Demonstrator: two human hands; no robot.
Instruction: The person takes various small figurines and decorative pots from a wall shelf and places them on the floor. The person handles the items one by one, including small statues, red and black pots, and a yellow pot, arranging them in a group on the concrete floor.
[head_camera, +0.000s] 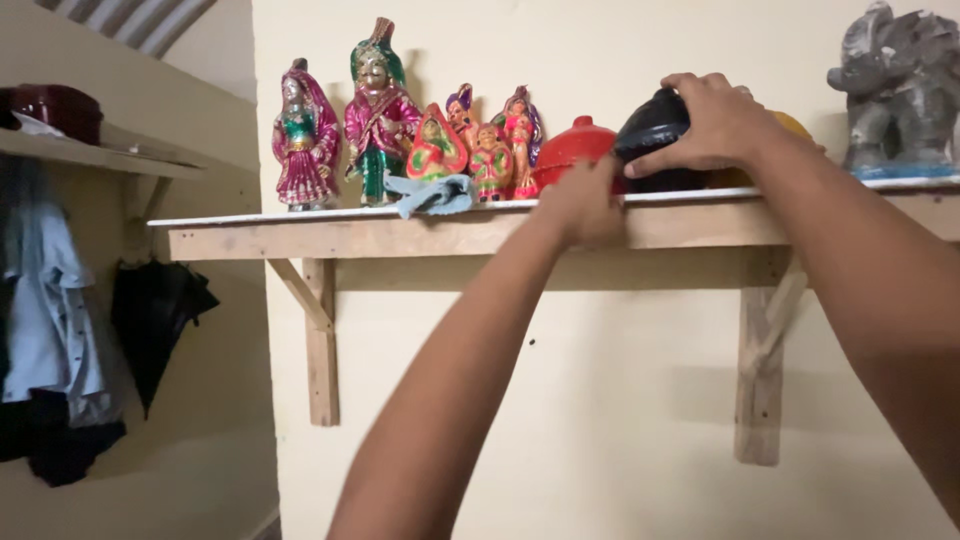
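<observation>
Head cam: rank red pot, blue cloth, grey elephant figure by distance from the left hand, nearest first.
1. red pot, right behind the left hand on the shelf.
2. blue cloth, to its left at the shelf edge.
3. grey elephant figure, far right end.

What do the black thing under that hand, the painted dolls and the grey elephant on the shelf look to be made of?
The black object under the right hand shines, so probably glazed ceramic or plastic. The painted figurines look like glossy painted clay or plaster. The grey elephant is matte and rough, perhaps stone or unpainted plaster.
</observation>
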